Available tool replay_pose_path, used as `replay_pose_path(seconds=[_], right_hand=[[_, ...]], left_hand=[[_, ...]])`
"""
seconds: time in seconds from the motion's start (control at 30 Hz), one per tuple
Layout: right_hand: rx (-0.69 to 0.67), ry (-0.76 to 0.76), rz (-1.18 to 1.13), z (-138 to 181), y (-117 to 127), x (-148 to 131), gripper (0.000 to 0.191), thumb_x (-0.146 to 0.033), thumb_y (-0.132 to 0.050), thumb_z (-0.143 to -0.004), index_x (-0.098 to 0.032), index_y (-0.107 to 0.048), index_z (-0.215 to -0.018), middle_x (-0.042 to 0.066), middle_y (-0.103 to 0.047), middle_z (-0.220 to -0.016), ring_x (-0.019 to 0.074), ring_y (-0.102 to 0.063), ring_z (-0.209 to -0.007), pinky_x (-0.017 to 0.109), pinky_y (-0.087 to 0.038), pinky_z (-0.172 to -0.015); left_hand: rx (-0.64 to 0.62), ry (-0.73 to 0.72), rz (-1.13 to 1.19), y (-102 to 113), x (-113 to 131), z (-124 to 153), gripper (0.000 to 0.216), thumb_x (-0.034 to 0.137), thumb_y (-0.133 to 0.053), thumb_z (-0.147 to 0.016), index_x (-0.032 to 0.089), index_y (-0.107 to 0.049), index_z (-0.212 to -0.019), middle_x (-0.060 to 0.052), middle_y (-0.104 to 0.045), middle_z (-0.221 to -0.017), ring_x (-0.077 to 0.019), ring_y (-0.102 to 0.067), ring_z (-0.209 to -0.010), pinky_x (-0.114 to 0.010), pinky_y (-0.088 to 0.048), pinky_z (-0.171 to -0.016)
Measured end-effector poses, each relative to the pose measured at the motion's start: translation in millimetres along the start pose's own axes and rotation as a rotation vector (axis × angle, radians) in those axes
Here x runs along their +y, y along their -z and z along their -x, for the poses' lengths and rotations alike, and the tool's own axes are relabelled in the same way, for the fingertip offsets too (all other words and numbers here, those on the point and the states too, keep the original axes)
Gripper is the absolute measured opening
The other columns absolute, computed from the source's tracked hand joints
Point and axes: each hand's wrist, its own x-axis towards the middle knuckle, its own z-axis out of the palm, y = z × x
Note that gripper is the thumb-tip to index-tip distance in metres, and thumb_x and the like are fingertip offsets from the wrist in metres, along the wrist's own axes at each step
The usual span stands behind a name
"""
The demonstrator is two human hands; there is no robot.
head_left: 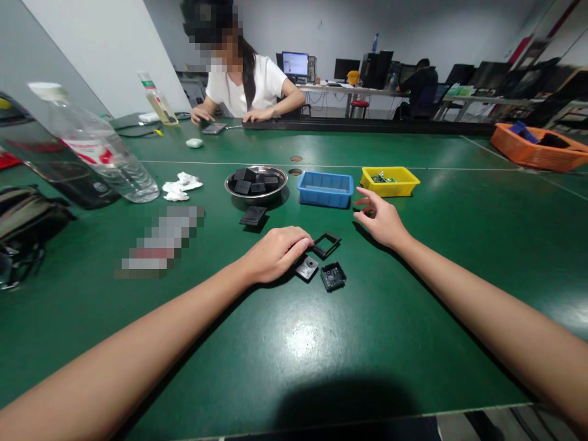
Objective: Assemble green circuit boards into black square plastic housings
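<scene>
My left hand [280,254] lies low over the green table with its thumb and fingers pinched together at the near-left corner of a black square frame [327,245]. Just below those fingers are a flat dark plate with a round hole [307,267] and a shallow black plastic housing [333,277], its inside facing up. My right hand [380,219] hovers in front of the yellow bin [390,188], fingers apart and holding nothing. Small green circuit boards [383,178] sit in that bin. Beside it stands a blue bin [326,202].
A metal bowl [256,197] holds several black cases, with another black case [253,215] before it. Bottles [105,147], crumpled tissue [181,185] and a blurred-out flat item [165,236] lie left. An orange basket [533,153] stands far right. A person [257,79] sits opposite.
</scene>
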Motion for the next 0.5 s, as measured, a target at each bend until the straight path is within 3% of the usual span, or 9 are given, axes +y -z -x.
replay_pose_path(seconds=[0.17, 0.3, 0.5], right_hand=[[0.089, -0.068, 0.148, -11.1, 5.9, 17.4, 0.065, -0.024, -0.062, -0.079, -0.01, -0.058, -0.142, 0.011, -0.074, -0.095, 0.0225, -0.066, -0.074, 0.044, -0.055, -0.083], [0.169, -0.109, 0.342, -28.4, 18.5, 44.0, 0.068, -0.028, -0.065, -0.079, -0.012, -0.055, -0.144, 0.011, -0.072, -0.09, 0.0303, -0.067, -0.087, 0.05, -0.053, -0.091], [0.202, -0.178, 0.483, -38.4, 31.3, 66.8, 0.044, -0.043, -0.074, -0.079, -0.02, -0.063, -0.115, 0.015, -0.071, -0.099, 0.0339, -0.065, -0.091, 0.048, -0.053, -0.083]], left_hand=[[-0.061, -0.035, -0.033, 1.3, -2.3, 1.0, 0.039, 0.034, -0.033, -0.108, 0.015, -0.067, -0.104, -0.01, -0.074, -0.103, -0.0212, -0.069, -0.098, -0.035, -0.054, -0.09], [-0.099, -0.048, -0.044, 1.0, -2.1, 0.5, 0.037, 0.031, -0.034, -0.107, 0.015, -0.066, -0.097, -0.01, -0.073, -0.102, -0.0214, -0.067, -0.097, -0.035, -0.054, -0.089], [-0.092, -0.065, -0.057, 2.2, -1.9, 0.8, 0.034, 0.029, -0.036, -0.106, 0.016, -0.066, -0.096, -0.009, -0.073, -0.098, -0.0205, -0.067, -0.094, -0.034, -0.054, -0.087]])
